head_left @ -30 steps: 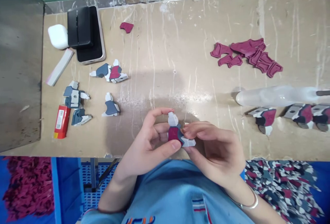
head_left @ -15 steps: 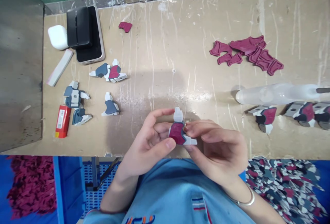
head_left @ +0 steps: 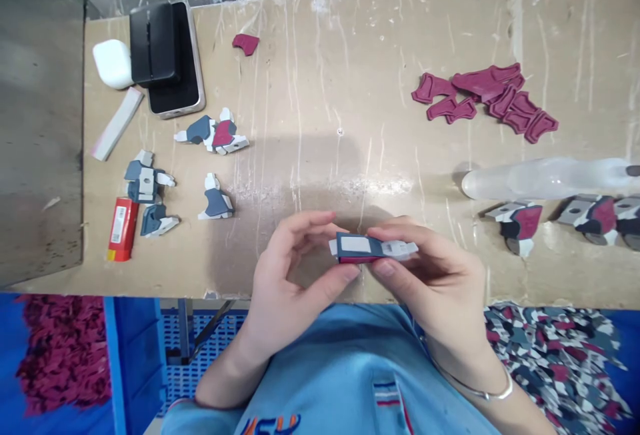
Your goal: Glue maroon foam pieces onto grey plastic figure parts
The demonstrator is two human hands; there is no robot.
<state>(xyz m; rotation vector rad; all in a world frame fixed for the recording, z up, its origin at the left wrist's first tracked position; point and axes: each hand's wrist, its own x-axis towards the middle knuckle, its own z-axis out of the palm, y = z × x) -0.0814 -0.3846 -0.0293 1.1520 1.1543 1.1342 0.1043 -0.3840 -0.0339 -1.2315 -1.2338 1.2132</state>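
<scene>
Between my two hands, above the table's front edge, is a small plastic toy part [head_left: 356, 245] in dark blue, white and maroon, lying sideways with a narrow edge facing up. My left hand [head_left: 300, 275] has its thumb pressed at the part's lower edge, the fingers curled behind. My right hand [head_left: 430, 275] pinches the other end, near the white tip, between thumb and fingers. Similar toy assemblies [head_left: 216, 201] lie to the left on the table, one with a maroon plate [head_left: 223, 133]. More assemblies [head_left: 521, 225] sit at the right.
Loose maroon plates [head_left: 480, 88] lie at the back right, behind a translucent bottle [head_left: 540, 179]. On the left are a phone [head_left: 190, 81], a black case [head_left: 154, 45], a white case [head_left: 112, 63] and a red box [head_left: 122, 228]. Bins of maroon pieces [head_left: 65, 355] and assemblies [head_left: 555, 361] stand below.
The toy part has been turned from upright, maroon face showing, to lying sideways with its narrow edge up. My right hand has shifted its grip to the white tip end.
</scene>
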